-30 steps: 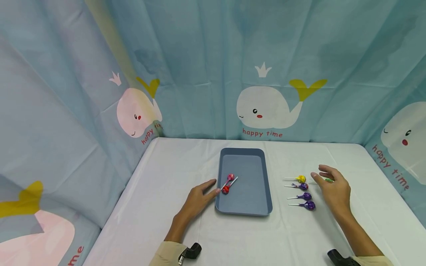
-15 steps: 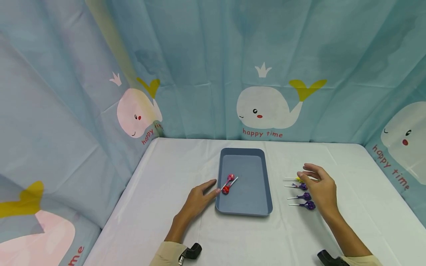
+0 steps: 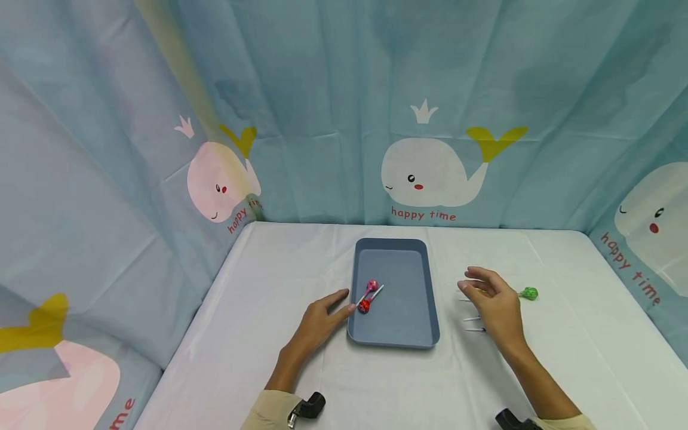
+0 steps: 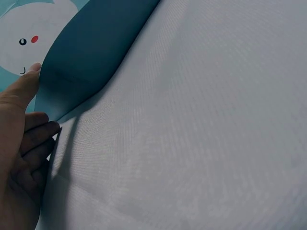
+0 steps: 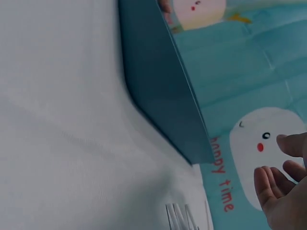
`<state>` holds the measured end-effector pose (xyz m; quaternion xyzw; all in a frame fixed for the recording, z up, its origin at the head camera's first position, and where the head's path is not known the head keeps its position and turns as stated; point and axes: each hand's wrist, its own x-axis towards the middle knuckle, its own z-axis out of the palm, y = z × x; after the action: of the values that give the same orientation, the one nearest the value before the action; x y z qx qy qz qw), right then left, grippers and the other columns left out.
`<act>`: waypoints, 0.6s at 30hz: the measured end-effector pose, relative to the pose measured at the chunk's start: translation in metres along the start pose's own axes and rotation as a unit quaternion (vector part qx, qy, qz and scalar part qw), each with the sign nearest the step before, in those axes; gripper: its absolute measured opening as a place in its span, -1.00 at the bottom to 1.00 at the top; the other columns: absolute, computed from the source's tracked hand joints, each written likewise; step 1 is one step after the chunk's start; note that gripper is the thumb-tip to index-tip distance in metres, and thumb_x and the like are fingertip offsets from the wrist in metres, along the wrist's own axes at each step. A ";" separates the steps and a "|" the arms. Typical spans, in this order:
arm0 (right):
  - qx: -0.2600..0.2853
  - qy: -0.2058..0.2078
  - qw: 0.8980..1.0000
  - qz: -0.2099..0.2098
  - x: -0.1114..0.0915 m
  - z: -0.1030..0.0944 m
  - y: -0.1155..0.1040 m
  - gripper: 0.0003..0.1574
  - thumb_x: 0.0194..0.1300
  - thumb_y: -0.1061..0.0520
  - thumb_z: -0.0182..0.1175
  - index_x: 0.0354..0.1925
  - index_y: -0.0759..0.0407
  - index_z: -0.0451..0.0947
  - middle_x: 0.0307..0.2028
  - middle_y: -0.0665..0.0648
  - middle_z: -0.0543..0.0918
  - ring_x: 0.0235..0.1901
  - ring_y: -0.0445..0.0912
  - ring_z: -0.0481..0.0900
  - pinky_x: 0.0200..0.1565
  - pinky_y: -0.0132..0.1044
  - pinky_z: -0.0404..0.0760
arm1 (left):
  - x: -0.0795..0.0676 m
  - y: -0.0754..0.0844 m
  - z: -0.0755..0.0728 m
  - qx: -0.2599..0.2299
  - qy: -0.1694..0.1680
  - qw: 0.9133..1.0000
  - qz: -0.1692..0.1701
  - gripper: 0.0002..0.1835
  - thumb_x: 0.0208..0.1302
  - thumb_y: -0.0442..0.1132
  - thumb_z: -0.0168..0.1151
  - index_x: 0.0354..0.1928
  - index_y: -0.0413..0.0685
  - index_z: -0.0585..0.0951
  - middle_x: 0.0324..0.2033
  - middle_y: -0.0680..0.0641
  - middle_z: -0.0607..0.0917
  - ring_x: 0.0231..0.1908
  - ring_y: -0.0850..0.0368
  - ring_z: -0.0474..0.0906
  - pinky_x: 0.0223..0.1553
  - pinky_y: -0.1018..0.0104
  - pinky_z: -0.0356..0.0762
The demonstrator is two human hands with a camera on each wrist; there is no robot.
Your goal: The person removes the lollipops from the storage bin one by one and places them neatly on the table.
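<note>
A grey-blue tray point(image 3: 398, 292) holds a pink lollipop point(image 3: 372, 285) and a red lollipop point(image 3: 364, 306) near its left side. My left hand point(image 3: 318, 319) touches the tray's left rim with thumb and fingers extended. In the left wrist view, that hand's fingertips are right at the tray wall point(image 4: 81, 62). My right hand point(image 3: 497, 304) hovers over a row of lollipops, its fingers bent, thumb and fingertips apart, holding nothing. It hides most of their heads; several white sticks point(image 3: 474, 329) stick out to its left. A green lollipop point(image 3: 530, 293) lies to its right.
Everything rests on a white cloth-covered table point(image 3: 290, 263). A blue curtain point(image 3: 317, 179) with whale prints hangs behind and at the sides. Dark wrist cameras sit on both sleeves.
My right hand has moved left from the green lollipop, uncovering it, and over the yellow and purple lollipops. The left hand and the tray have stayed in place.
</note>
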<state>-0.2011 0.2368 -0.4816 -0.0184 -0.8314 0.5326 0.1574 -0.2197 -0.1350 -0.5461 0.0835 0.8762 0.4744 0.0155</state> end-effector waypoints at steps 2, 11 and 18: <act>0.004 -0.004 1.000 0.003 -0.001 0.004 -0.002 -0.45 0.50 -0.01 0.37 0.33 0.18 0.58 0.19 0.23 0.71 -0.04 -0.51 0.64 -0.02 -0.69 0.60 | 0.000 0.000 0.000 -0.001 0.000 1.000 0.000 -0.31 0.42 0.28 0.34 0.46 0.13 0.58 0.42 -0.02 0.59 0.50 -0.15 0.40 0.52 -0.19 0.33; 0.034 -0.029 0.999 0.013 -0.007 0.023 -0.013 -0.43 0.45 -0.01 0.42 0.30 0.18 0.60 0.17 0.21 0.73 -0.02 -0.43 0.66 0.00 -0.67 0.60 | 0.000 0.000 0.000 0.005 0.002 1.000 0.000 -0.32 0.43 0.27 0.33 0.46 0.13 0.58 0.42 -0.03 0.59 0.49 -0.18 0.40 0.51 -0.21 0.33; 0.052 -0.050 0.997 0.011 -0.012 0.038 -0.016 -0.42 0.44 0.01 0.44 0.30 0.21 0.60 0.17 0.25 0.73 -0.01 -0.34 0.68 -0.02 -0.65 0.61 | 0.000 0.000 0.001 -0.002 0.000 1.000 -0.005 -0.32 0.42 0.27 0.33 0.45 0.13 0.59 0.42 -0.03 0.59 0.50 -0.17 0.40 0.51 -0.21 0.33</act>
<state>-0.1980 0.1940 -0.4850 0.0072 -0.8091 0.5772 0.1103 -0.2193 -0.1343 -0.5467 0.0788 0.8755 0.4764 0.0183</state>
